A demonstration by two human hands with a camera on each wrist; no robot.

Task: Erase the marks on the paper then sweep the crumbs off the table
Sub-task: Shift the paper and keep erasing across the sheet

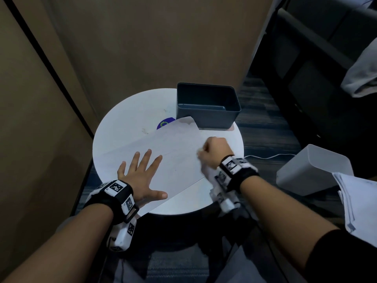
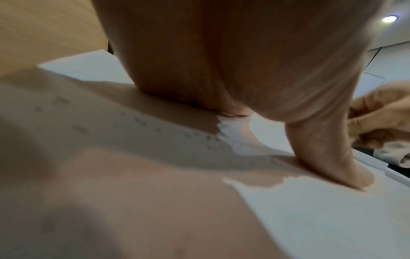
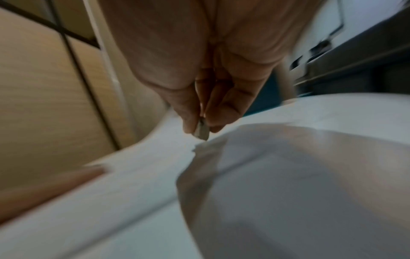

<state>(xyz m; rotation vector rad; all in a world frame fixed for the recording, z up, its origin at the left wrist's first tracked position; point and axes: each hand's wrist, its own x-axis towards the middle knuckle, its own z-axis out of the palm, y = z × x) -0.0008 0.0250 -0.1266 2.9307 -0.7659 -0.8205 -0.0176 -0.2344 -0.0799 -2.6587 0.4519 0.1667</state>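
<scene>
A white sheet of paper [image 1: 175, 158] lies across the round white table [image 1: 122, 123]. My left hand [image 1: 142, 176] lies flat on the sheet's near left part, fingers spread, thumb [image 2: 332, 161] pressed down. My right hand [image 1: 214, 152] is curled over the paper's right side and pinches a small grey eraser [image 3: 201, 132] between thumb and fingers, its tip at the paper. Faint small marks [image 2: 210, 138] show on the sheet near my left palm. The right wrist view is blurred by motion.
A dark rectangular bin [image 1: 207, 105] stands at the table's far right edge, on the paper's curled corner. A purple disc [image 1: 164, 123] peeks out beside it. A white bin [image 1: 314, 170] and a paper stack [image 1: 357, 201] sit to the right, wooden panels on the left.
</scene>
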